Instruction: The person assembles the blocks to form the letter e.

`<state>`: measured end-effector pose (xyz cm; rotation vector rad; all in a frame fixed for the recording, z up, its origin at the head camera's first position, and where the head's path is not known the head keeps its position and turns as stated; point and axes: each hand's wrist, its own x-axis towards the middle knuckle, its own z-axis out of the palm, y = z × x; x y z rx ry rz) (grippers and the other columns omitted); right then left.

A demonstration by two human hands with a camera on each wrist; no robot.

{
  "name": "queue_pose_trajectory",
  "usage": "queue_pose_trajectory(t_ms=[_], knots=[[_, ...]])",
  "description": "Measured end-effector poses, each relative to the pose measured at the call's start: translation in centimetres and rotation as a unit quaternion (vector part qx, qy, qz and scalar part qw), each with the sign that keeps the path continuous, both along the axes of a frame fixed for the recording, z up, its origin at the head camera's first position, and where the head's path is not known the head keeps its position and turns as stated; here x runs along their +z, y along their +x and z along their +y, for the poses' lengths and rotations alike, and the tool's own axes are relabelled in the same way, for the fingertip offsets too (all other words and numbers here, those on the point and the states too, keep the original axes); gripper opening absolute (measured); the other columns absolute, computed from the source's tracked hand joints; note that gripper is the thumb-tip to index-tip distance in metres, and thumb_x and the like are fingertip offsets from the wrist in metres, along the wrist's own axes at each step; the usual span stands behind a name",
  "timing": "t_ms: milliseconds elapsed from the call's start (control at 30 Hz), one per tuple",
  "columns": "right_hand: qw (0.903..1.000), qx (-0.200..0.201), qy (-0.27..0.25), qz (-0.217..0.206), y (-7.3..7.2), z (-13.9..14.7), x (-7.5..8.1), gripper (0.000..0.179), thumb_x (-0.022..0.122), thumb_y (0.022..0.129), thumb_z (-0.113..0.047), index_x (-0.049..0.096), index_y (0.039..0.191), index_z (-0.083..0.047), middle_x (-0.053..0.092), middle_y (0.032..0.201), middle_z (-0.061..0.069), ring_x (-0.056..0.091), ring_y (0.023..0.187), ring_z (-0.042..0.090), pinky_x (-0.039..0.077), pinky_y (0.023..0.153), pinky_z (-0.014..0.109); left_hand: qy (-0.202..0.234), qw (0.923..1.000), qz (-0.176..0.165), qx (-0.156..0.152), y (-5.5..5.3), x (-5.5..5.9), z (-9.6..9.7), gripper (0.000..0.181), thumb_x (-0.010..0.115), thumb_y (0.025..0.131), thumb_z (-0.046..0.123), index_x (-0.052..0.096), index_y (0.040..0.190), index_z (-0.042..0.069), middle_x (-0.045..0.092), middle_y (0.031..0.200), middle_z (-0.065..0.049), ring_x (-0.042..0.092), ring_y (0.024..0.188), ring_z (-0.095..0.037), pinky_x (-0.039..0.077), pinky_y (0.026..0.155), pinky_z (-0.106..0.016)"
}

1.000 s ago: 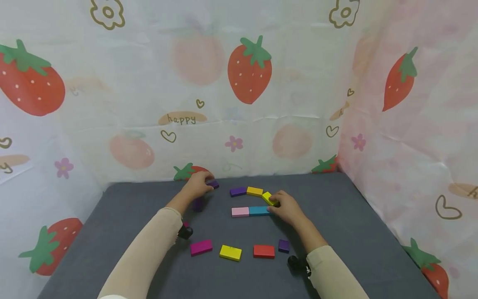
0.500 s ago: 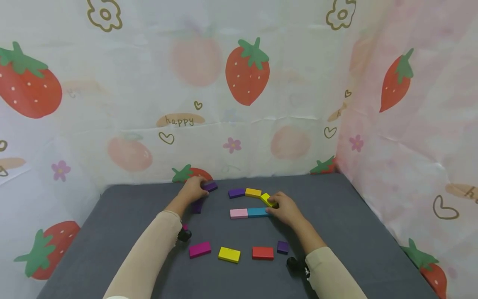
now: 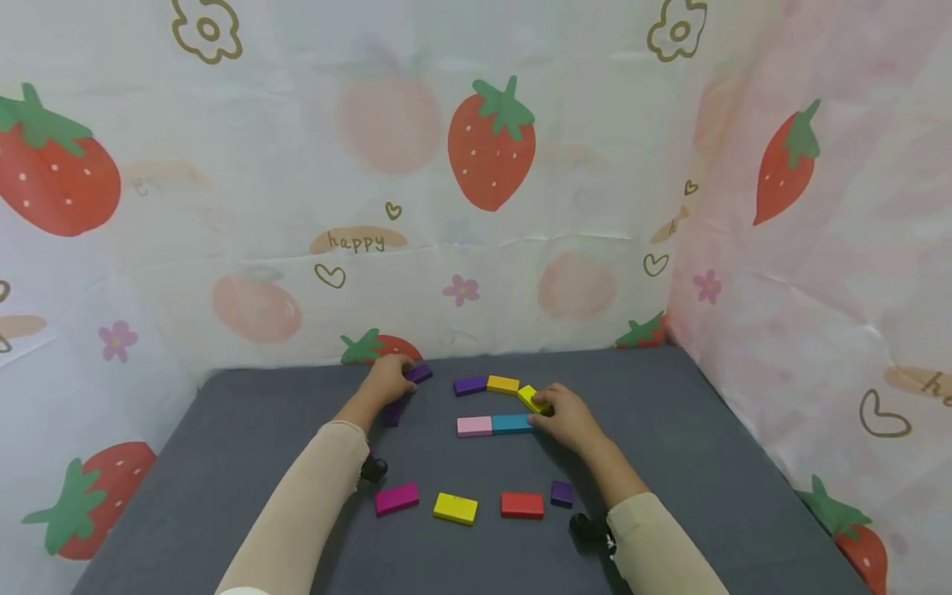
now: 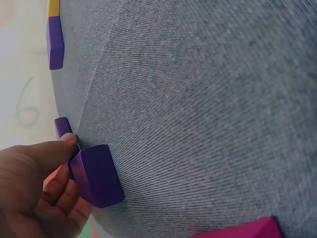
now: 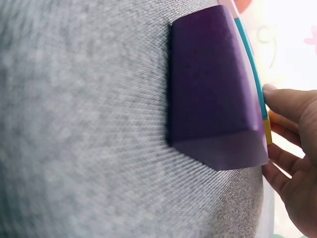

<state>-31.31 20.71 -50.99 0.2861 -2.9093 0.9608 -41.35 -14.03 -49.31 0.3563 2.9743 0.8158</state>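
Observation:
My left hand (image 3: 388, 380) pinches a purple block (image 3: 419, 373) between thumb and fingers at the table's far edge. Just nearer lies another purple block (image 3: 394, 411), partly behind that hand; it looms large as a nearer purple block (image 4: 101, 173) in the left wrist view. My right hand (image 3: 568, 417) curls its fingers at the right end of a slanted yellow block (image 3: 530, 398), its thumb close to the blue block (image 3: 511, 424). In the right wrist view, a sliver of yellow (image 5: 268, 131) shows between thumb and fingers; a near purple block (image 5: 213, 84) hides much else.
An orange-yellow block (image 3: 503, 385) and a purple block (image 3: 470, 386) continue the far row; a pink block (image 3: 474, 426) abuts the blue one. In front lie a magenta block (image 3: 397, 499), yellow block (image 3: 455, 508), red block (image 3: 522, 505) and small purple block (image 3: 562, 493).
My left hand has lowered slightly and more of its purple block shows, at a small tilt. The right hand stays at the yellow block. The whole head view has shifted a little.

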Motion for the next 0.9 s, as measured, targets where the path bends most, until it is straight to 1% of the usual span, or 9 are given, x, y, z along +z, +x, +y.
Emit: queue_pose_trajectory(t_ms=[133, 267, 433, 633, 767, 900], knots=[[1.0, 0.0, 0.0, 0.002, -0.05, 0.02, -0.03, 0.04, 0.079, 0.091, -0.022, 0.071, 0.126, -0.006, 0.063, 0.12, 0.007, 0.062, 0.111, 0.027, 0.052, 0.097, 0.047, -0.005, 1.0, 0.002, 0.008, 0.25, 0.07, 0.21, 0.045, 0.077, 0.089, 0.009, 0.064, 0.13, -0.003, 0.067, 0.13, -0.021, 0.062, 0.121, -0.037, 0.049, 0.104, -0.049], [1.0, 0.0, 0.001, 0.004, 0.01, 0.02, -0.03, 0.04, 0.079, 0.091, -0.022, 0.071, 0.126, -0.006, 0.063, 0.121, 0.007, 0.062, 0.111, 0.027, 0.052, 0.097, 0.047, -0.001, 0.9999, -0.003, 0.016, 0.01, -0.27, 0.23, 0.044, 0.076, 0.091, 0.009, 0.064, 0.132, -0.002, 0.066, 0.131, -0.021, 0.061, 0.122, -0.036, 0.049, 0.104, -0.049], [1.0, 0.0, 0.007, 0.003, 0.03, -0.05, -0.17, 0.039, 0.079, 0.091, -0.022, 0.071, 0.126, -0.006, 0.063, 0.12, 0.006, 0.062, 0.111, 0.027, 0.052, 0.098, 0.048, -0.003, 0.9998, 0.004, 0.021, -0.17, -0.69, 0.15, 0.042, 0.077, 0.09, 0.009, 0.066, 0.129, -0.002, 0.068, 0.127, -0.019, 0.063, 0.118, -0.034, 0.051, 0.101, -0.048], [1.0, -0.001, 0.004, 0.0, -0.01, -0.08, -0.23, 0.04, 0.079, 0.091, -0.023, 0.071, 0.127, -0.007, 0.063, 0.122, 0.006, 0.062, 0.113, 0.027, 0.052, 0.098, 0.048, 0.012, 0.9995, 0.008, 0.027, 0.16, -0.5, 0.09, 0.041, 0.079, 0.089, 0.01, 0.067, 0.128, -0.001, 0.069, 0.125, -0.018, 0.064, 0.117, -0.033, 0.051, 0.101, -0.047], [1.0, -0.001, 0.004, 0.001, 0.0, -0.02, -0.16, 0.04, 0.079, 0.091, -0.022, 0.071, 0.127, -0.007, 0.063, 0.121, 0.006, 0.062, 0.111, 0.026, 0.052, 0.097, 0.047, 0.02, 0.9995, 0.011, 0.023, 0.38, -0.29, -0.01, 0.042, 0.079, 0.089, 0.012, 0.067, 0.127, -0.001, 0.069, 0.124, -0.018, 0.064, 0.114, -0.033, 0.051, 0.1, -0.048], [1.0, 0.002, 0.005, 0.0, 0.0, -0.02, -0.1, 0.04, 0.079, 0.091, -0.022, 0.071, 0.127, -0.006, 0.063, 0.121, 0.006, 0.062, 0.112, 0.027, 0.052, 0.097, 0.047, 0.021, 0.9995, 0.019, 0.014, 0.6, -0.23, -0.13, 0.042, 0.081, 0.088, 0.015, 0.069, 0.125, 0.001, 0.07, 0.12, -0.015, 0.065, 0.112, -0.031, 0.051, 0.099, -0.047]])
